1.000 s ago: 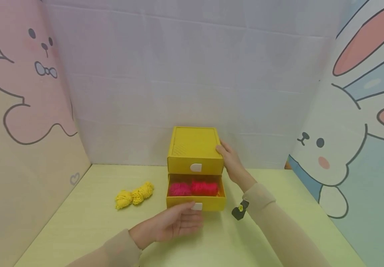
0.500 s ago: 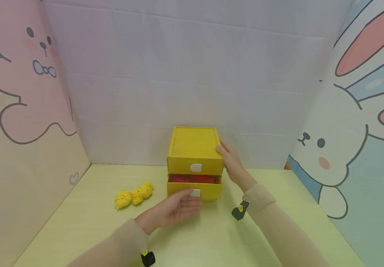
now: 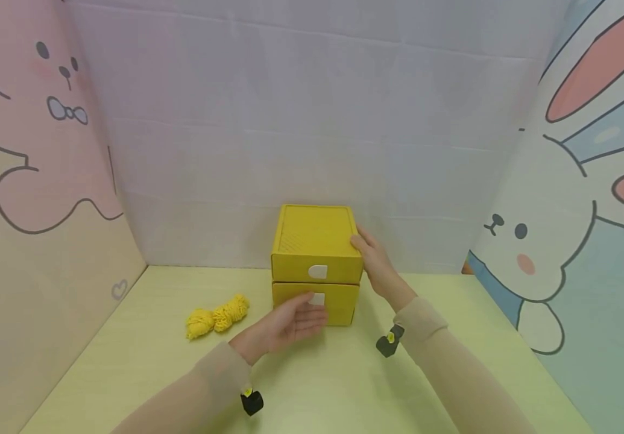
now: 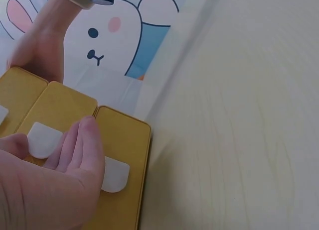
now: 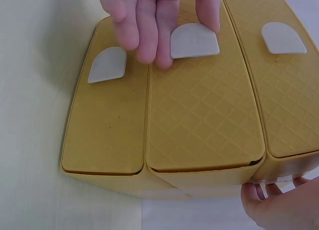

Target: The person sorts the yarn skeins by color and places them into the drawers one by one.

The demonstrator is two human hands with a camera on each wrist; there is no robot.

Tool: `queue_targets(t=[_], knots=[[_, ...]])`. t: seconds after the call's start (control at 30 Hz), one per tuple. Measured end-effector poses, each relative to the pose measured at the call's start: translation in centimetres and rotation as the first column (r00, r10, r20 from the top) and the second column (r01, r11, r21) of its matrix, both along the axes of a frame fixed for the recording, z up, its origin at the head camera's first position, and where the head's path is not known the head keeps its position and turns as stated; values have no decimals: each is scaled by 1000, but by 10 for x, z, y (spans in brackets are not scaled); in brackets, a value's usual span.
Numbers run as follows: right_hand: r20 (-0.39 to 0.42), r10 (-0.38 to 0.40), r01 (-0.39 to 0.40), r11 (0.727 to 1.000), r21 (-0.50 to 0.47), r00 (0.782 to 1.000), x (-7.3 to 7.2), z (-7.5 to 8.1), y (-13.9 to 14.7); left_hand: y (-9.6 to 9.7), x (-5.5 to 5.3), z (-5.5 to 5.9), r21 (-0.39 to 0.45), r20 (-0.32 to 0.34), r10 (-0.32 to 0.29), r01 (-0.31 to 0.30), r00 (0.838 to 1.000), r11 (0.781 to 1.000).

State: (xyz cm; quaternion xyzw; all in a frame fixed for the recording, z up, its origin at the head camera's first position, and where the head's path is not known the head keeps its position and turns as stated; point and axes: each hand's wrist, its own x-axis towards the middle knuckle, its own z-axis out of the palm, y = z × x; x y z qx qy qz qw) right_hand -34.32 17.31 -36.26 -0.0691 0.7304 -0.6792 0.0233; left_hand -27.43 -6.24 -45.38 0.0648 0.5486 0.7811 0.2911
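Table (image 3: pixel 344 386): pale wood-grain top, with a white cloth (image 3: pixel 312 120) behind.
Cabinet (image 3: pixel 317 229): stands upright on the table, near the cloth.
Drawers (image 5: pixel 204 110): all three fronts appear closed; by judgement, pushing in is complete or very nearly so. Left to do: both hands are not yet off the cabinet.
Finish: yellow, raised lattice on the upper two fronts, white rounded tabs (image 5: pixel 195 40), small dark mark at one corner of the middle front.
Left hand (image 3: pixel 284 325): unclenched, fingers extended, thumb touching the middle tab.
Right hand (image 3: pixel 379 268): grasps the cabinet's right side, thumb on the top edge.
Yarn (image 3: pixel 217 317): yellow, on the table, left of the cabinet.
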Motion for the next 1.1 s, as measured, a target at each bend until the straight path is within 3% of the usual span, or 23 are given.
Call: queue_targets(t=[0.27,0.8,1.1], knots=[[-2,2,-1,1000,13,1000,0,2,-1,1,-5,0,-8,-9,19,-19,1000,1000],[-1,25,-25,1000,2,1000,2,2,0,9,-3,-2,-22,-33,113,-114,993,993],[-16,32,-32,999,-3,999,5,3,2,6,-2,0,-37,-50,75,-76,996,996]])
